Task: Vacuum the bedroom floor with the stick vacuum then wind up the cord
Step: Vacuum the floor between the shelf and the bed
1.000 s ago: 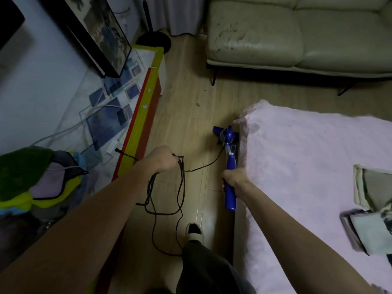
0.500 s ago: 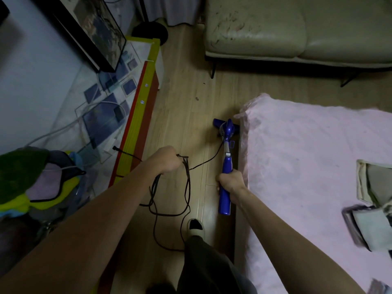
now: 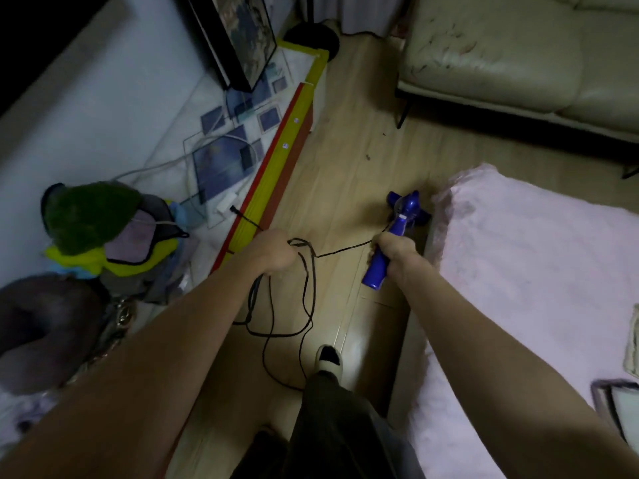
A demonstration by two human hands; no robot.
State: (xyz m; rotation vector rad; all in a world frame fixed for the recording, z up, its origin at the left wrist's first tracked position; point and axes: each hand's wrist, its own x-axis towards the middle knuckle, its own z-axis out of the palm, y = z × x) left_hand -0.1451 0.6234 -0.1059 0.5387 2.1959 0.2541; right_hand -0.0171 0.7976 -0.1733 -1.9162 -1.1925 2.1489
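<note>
Gripping the blue stick vacuum (image 3: pixel 397 233) is the right hand (image 3: pixel 394 252), while the left hand (image 3: pixel 273 252) clutches looped cord (image 3: pixel 307 299).

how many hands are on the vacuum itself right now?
1. The right hand grips the blue stick vacuum by its handle beside the pink bed; the left hand holds loops of the black cord instead.
</note>
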